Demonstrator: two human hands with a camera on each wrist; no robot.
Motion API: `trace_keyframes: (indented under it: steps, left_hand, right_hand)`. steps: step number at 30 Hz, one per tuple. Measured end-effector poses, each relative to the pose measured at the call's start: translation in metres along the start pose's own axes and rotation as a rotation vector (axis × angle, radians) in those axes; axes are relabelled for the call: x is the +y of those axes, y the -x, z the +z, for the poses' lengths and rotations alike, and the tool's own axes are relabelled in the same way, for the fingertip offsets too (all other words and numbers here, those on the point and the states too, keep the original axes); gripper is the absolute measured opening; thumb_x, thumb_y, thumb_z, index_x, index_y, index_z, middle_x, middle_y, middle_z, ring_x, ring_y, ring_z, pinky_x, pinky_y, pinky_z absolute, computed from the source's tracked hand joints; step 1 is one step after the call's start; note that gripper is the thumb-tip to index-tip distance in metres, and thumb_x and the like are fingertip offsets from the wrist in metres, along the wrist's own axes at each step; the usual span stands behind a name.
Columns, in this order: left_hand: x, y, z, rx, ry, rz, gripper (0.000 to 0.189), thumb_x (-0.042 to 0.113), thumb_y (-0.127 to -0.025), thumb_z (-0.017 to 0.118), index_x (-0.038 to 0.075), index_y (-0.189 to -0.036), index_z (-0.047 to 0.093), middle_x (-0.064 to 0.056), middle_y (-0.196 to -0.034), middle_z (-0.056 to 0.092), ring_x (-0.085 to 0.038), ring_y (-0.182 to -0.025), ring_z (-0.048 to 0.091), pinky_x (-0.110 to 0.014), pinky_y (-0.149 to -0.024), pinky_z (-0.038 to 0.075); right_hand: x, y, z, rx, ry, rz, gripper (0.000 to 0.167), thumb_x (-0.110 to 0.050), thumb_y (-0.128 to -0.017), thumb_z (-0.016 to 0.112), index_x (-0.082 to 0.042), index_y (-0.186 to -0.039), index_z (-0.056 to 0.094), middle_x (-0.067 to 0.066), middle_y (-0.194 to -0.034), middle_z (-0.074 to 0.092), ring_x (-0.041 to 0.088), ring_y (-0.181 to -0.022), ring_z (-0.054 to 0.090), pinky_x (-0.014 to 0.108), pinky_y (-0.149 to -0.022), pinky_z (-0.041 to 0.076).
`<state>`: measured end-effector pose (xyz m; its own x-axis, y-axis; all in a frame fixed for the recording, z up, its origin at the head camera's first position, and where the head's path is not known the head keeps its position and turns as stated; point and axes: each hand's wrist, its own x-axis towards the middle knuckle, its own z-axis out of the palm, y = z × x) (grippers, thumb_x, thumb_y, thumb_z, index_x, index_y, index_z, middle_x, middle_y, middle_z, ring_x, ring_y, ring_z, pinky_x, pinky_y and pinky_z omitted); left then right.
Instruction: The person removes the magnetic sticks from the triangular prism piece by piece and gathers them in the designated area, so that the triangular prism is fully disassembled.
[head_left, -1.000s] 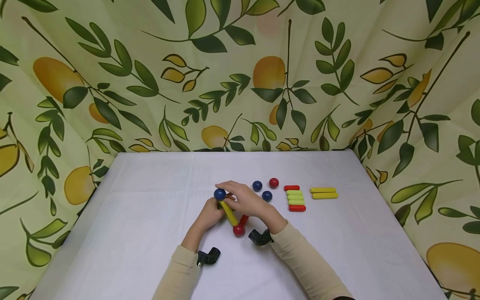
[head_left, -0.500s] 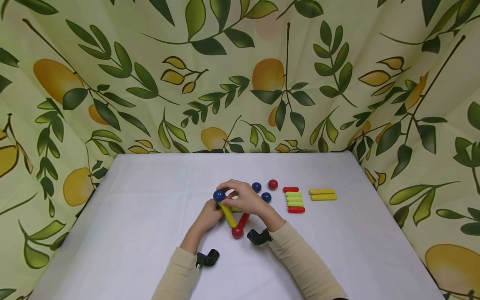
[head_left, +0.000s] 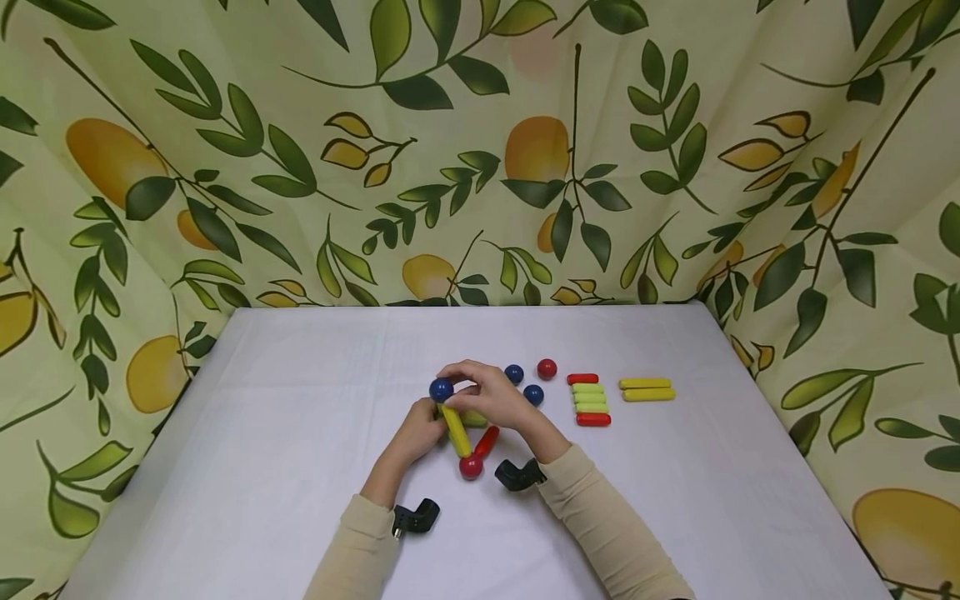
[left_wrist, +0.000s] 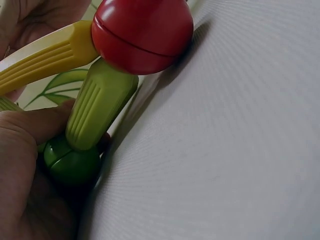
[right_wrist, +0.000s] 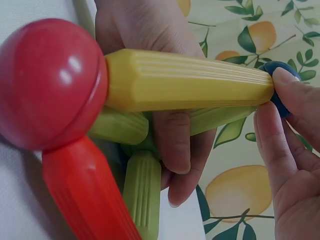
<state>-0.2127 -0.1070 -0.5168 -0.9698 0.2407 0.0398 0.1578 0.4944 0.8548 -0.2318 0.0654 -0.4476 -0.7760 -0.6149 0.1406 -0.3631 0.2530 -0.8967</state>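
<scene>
My right hand [head_left: 491, 398] pinches a blue ball [head_left: 441, 390] between thumb and fingertips. The ball sits at the upper end of a yellow rod [head_left: 457, 432], which slants down to a red ball [head_left: 471, 467] near the table. A red rod [head_left: 487, 441] and a lime-green rod [left_wrist: 100, 107] also join that red ball. Low behind the yellow rod, my left hand [head_left: 417, 431] grips a dark green ball [left_wrist: 72, 161], its fingers partly hiding it. Another lime-green rod [right_wrist: 225, 118] rises from the green ball toward the blue one in the right wrist view.
On the white table [head_left: 300, 358], two loose blue balls [head_left: 513, 374] and a red ball [head_left: 547, 368] lie beyond my right hand. Right of them is a row of short red and lime-green rods [head_left: 589, 398], then two yellow rods [head_left: 647, 389]. A leaf-patterned curtain [head_left: 480, 167] surrounds the table.
The red ball at the yellow rod's lower end has shifted slightly left and nearer me. The fingers of my right hand have changed position around the blue ball; my left hand stays in place.
</scene>
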Motion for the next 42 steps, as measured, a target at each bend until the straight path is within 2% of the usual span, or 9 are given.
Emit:
trace_keyframes:
  steps: [5, 8, 18, 27, 32, 42]
  left_hand:
    - [0.001, 0.000, 0.000, 0.001, 0.001, 0.015, 0.014, 0.001, -0.079, 0.054, 0.001, -0.089, 0.064, -0.001, -0.070, 0.054, -0.014, -0.066, 0.047, -0.025, -0.060, 0.039]
    - [0.001, -0.001, 0.000, 0.001, -0.002, 0.022, 0.014, 0.001, -0.078, 0.054, 0.001, -0.088, 0.065, -0.001, -0.070, 0.054, -0.013, -0.065, 0.047, -0.024, -0.059, 0.039]
    - [0.002, -0.001, 0.001, -0.006, 0.008, 0.026, 0.020, 0.000, -0.079, 0.054, 0.000, -0.093, 0.069, -0.003, -0.076, 0.060, -0.013, -0.068, 0.048, -0.023, -0.062, 0.040]
    - [0.003, 0.000, 0.000, -0.014, 0.021, 0.028, 0.019, -0.001, -0.080, 0.055, -0.002, -0.093, 0.068, -0.003, -0.073, 0.059, -0.012, -0.065, 0.048, -0.023, -0.059, 0.041]
    - [0.002, 0.000, -0.001, -0.021, 0.019, 0.024, 0.018, 0.000, -0.080, 0.055, -0.001, -0.093, 0.067, -0.003, -0.073, 0.058, -0.013, -0.065, 0.049, -0.024, -0.059, 0.041]
    - [0.001, -0.001, 0.000, -0.032, 0.040, 0.053, 0.018, 0.003, -0.085, 0.056, 0.000, -0.098, 0.068, -0.006, -0.084, 0.066, -0.014, -0.072, 0.052, -0.026, -0.068, 0.045]
  right_hand:
    - [-0.018, 0.005, -0.005, -0.026, -0.024, -0.016, 0.032, -0.004, -0.091, 0.061, 0.003, -0.122, 0.056, 0.019, -0.121, 0.060, 0.029, -0.114, 0.057, 0.024, -0.088, 0.053]
    - [-0.019, 0.005, -0.006, -0.038, -0.029, -0.010, 0.031, -0.004, -0.092, 0.059, 0.003, -0.122, 0.056, 0.019, -0.120, 0.061, 0.028, -0.114, 0.057, 0.024, -0.089, 0.052]
    - [0.016, -0.003, -0.002, -0.036, -0.036, -0.024, 0.031, -0.007, -0.093, 0.057, -0.001, -0.124, 0.056, 0.016, -0.121, 0.061, 0.028, -0.117, 0.056, 0.031, -0.096, 0.049]
    - [0.017, -0.003, -0.005, -0.048, -0.036, -0.071, 0.029, -0.010, -0.095, 0.054, -0.003, -0.123, 0.055, 0.013, -0.116, 0.063, 0.024, -0.110, 0.059, 0.025, -0.095, 0.048]
    - [0.015, -0.002, -0.005, -0.051, -0.066, -0.035, 0.030, -0.006, -0.096, 0.052, -0.003, -0.126, 0.053, 0.015, -0.116, 0.062, 0.025, -0.106, 0.060, 0.023, -0.091, 0.050]
    - [0.018, 0.000, -0.007, -0.033, -0.072, -0.004, 0.031, -0.007, -0.097, 0.051, -0.002, -0.127, 0.051, 0.016, -0.121, 0.060, 0.027, -0.108, 0.062, 0.029, -0.090, 0.053]
